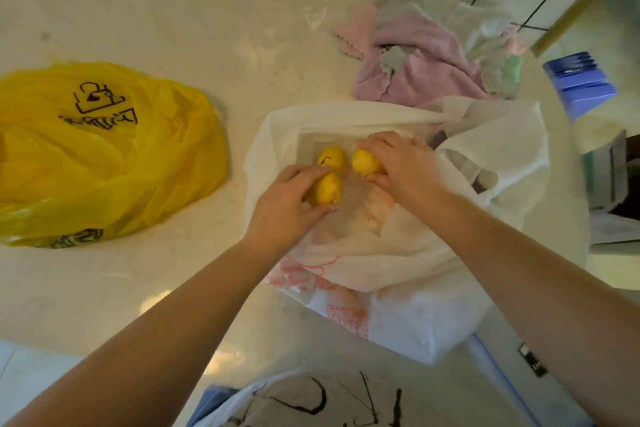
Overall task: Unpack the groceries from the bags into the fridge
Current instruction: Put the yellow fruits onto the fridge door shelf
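Inside the open white bag point(398, 253), folds of its thin fabric hide whatever lies under three yellow lemons. The left hand point(287, 204) grips one lemon point(327, 188), the right hand point(405, 163) another point(365, 161); the third lemon point(331, 158) lies between. A crumpled yellow plastic bag point(104, 149) and soft pink cloths point(433, 55) rest on the pale surface point(173, 28).

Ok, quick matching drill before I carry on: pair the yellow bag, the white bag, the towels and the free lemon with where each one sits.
Things:
1. yellow bag
2. white bag
3. towels
4. free lemon

Places:
A. by the tiled wall, behind the white bag
B. inside the white bag, between both hands
C. flat on the counter, far left
D. open under both hands

Pairs: 1-C, 2-D, 3-A, 4-B
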### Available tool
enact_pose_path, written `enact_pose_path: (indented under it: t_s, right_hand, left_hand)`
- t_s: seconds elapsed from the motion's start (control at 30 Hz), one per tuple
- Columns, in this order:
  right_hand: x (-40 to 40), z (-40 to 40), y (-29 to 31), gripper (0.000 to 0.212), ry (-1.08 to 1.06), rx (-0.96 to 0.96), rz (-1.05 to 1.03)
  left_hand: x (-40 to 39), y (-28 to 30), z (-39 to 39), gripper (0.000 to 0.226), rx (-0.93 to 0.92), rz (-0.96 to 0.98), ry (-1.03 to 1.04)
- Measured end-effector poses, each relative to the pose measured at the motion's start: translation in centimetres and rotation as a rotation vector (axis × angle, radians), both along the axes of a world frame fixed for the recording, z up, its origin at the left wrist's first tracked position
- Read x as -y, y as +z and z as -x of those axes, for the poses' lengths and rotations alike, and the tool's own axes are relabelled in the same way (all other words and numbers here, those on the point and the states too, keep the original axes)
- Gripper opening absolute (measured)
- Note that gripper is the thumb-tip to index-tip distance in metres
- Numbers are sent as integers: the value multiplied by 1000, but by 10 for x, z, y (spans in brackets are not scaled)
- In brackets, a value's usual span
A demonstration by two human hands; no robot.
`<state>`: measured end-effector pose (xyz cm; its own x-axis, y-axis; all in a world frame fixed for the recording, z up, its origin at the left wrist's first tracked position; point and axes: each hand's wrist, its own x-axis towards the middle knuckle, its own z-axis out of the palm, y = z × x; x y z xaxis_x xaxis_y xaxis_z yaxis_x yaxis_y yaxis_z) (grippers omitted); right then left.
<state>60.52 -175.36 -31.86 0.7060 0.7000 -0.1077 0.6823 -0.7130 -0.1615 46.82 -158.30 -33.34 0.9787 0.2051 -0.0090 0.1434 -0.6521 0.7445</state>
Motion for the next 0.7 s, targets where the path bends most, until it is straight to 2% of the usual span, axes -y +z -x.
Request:
enact_pose_path:
  t_s: [0.2, 0.37, 0.7]
  right_hand:
    - [-6, 37, 55, 58, 17, 23, -288]
    - [-39, 74, 70, 59, 142, 28, -477]
    - [-134, 188, 83, 56, 463, -82, -586]
  left_hand:
    - [-15, 45, 27, 59, 158, 81, 194]
    - [-31, 67, 82, 59, 222, 180, 437]
    - [-91, 86, 235, 59, 241, 162, 788]
